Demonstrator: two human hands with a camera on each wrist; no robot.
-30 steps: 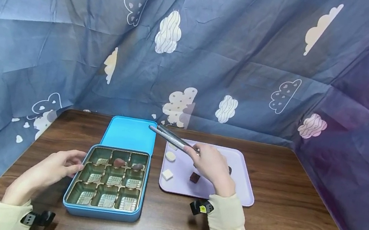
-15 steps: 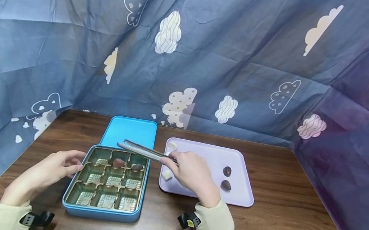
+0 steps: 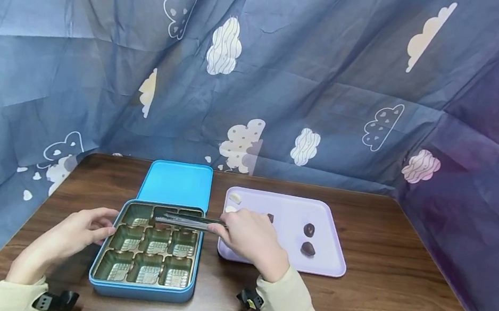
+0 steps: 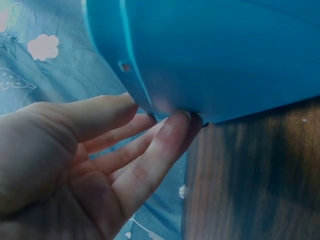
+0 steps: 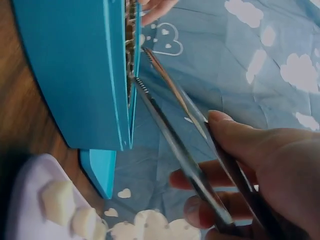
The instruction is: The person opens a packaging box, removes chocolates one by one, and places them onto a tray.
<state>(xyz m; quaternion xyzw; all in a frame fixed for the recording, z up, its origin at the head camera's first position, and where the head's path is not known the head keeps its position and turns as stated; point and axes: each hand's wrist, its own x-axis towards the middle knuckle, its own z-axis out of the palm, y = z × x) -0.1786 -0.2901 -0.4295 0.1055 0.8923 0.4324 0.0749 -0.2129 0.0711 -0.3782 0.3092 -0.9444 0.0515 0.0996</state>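
Observation:
A blue tin [image 3: 141, 294] with a gold compartment insert stands on the table, its light blue lid [image 3: 177, 182] swung back flat. My left hand [image 3: 73, 231] touches the tin's left side with extended fingers, with the fingertips against the wall [image 4: 210, 50] in the left wrist view. Metal tongs [image 3: 193, 223] are gripped in my right hand [image 3: 253, 239] between thumb and fingers. Their tips hang over the tin's back row, where they partly cover a reddish-brown chocolate [image 3: 162, 226]. In the right wrist view the two tong arms [image 5: 172, 145] stand apart at the rim.
A lilac tray [image 3: 292, 207] to the right of the tin bears dark chocolates [image 3: 309, 230] and white chocolates [image 3: 235, 198], some hidden by my right hand. A cloud-print cloth [image 3: 338, 82] hangs along the back and sides of the wooden table [image 3: 382, 304].
My right hand has brought the tongs leftward and down, from above the tray and lid to the tin's back row. My left hand has stayed at the tin's side.

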